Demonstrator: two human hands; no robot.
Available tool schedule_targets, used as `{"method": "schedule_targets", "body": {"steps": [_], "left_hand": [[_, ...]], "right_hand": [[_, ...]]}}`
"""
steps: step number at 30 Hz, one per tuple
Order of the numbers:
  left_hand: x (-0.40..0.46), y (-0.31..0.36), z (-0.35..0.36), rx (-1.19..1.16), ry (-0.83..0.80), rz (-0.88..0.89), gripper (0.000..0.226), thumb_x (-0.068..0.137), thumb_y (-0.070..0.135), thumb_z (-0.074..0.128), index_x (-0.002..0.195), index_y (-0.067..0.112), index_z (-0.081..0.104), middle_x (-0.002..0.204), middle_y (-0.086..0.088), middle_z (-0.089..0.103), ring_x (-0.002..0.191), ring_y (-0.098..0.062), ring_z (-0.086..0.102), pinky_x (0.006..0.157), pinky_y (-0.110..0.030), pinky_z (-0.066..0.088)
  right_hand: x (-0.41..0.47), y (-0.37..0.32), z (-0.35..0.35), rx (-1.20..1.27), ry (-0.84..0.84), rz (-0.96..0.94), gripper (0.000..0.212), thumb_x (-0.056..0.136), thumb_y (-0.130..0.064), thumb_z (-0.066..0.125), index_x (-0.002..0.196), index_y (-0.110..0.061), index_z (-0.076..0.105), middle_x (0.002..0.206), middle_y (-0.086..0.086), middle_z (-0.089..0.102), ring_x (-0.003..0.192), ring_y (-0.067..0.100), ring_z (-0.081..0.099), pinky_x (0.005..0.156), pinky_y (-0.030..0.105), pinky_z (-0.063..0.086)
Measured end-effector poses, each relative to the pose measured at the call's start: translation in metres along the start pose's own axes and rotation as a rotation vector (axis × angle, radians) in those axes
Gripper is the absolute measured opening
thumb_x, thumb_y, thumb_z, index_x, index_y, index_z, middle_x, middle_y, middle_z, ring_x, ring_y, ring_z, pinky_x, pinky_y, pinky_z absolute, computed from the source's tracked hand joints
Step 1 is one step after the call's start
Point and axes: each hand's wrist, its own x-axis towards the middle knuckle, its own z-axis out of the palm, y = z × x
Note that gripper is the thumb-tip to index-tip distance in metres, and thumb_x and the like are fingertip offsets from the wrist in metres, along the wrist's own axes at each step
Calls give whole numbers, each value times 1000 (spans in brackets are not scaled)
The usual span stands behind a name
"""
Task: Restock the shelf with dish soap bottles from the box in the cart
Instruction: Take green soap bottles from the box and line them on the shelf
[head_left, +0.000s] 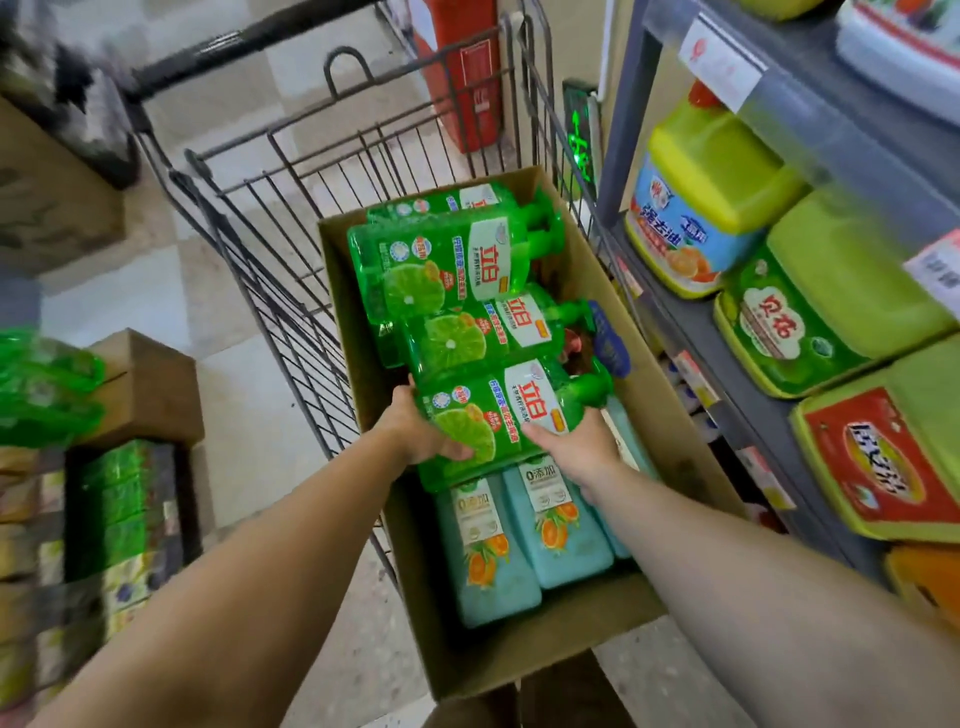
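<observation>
An open cardboard box (566, 644) stands in the wire cart (291, 291). Several green dish soap bottles with lime labels lie on their sides in it, above pale blue bottles (556, 525) with orange labels. Both my hands hold the nearest green bottle (498, 410). My left hand (421, 431) grips its base end from the left, the thumb on the label. My right hand (576, 447) curls around its neck end, near the pump. Other green bottles (447, 265) lie farther back in the box. The grey shelf (737, 374) is on the right.
The shelf on the right holds large yellow-green detergent jugs (711, 202) and price tags. Cardboard boxes (145, 389) and stacked green packs (119, 499) sit on the floor at the left. A red extinguisher box (462, 67) stands beyond the cart.
</observation>
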Motion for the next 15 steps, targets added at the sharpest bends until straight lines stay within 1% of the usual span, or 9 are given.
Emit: {"method": "schedule_targets", "body": {"steps": [2,4,7,9,10,12,13,14,15], "left_hand": [[-5,-2,0,3,19,37,111,57,12,92,144,13,22,136,-11,49,131,-32,43,108,-46,38],[-13,-4,-1,-25,17,83,113,55,13,93,143,13,22,134,-10,50,129,-33,45,106,-46,39],[-33,-5,-4,-76,-8,193,119,51,14,95,143,14,21,136,-9,50,128,-31,47,107,-47,41],[-50,-7,-6,-100,-19,274,125,48,18,97,146,15,20,137,-7,49,127,-29,48,107,-45,42],[-60,-9,-8,-89,-22,325,132,42,24,99,147,18,19,138,-6,48,128,-28,47,108,-44,42],[-71,-12,-10,-71,-52,443,149,23,43,99,147,27,19,139,-4,48,128,-27,48,106,-47,43],[-84,-12,-12,-52,-85,502,150,22,45,99,148,27,19,139,-4,49,127,-27,48,106,-47,43],[-100,-11,-14,-33,-125,555,143,30,38,100,149,22,20,139,-3,49,126,-25,49,108,-44,41],[-114,-9,-15,-23,-152,608,132,42,28,99,149,17,22,139,-1,48,126,-23,48,109,-37,38]], "right_hand": [[-7,2,-2,18,29,-14,89,52,-50,87,127,-17,50,121,1,63,109,24,61,98,46,49],[-18,0,-7,10,79,-60,92,56,-46,88,132,-16,46,124,3,60,113,25,59,100,47,48],[-50,-12,-22,-15,197,-158,86,53,-46,89,125,-16,51,118,4,60,107,24,60,96,44,51],[-76,-17,-33,-43,277,-221,78,59,-40,89,123,-14,52,118,5,59,107,23,59,94,39,50],[-89,-16,-38,-44,316,-242,74,62,-37,88,122,-13,52,116,5,59,106,23,59,91,34,50],[-122,-14,-47,-31,392,-285,66,65,-33,87,119,-13,53,109,1,63,98,18,61,82,27,47],[-141,-13,-50,-32,436,-309,66,65,-35,87,118,-14,54,107,-1,64,96,17,60,82,27,47],[-160,-10,-54,-27,495,-336,71,61,-41,87,119,-16,54,108,0,64,98,17,60,85,29,49],[-179,-8,-59,-17,560,-364,78,56,-48,86,121,-18,54,111,2,64,103,20,60,90,35,51]]}}
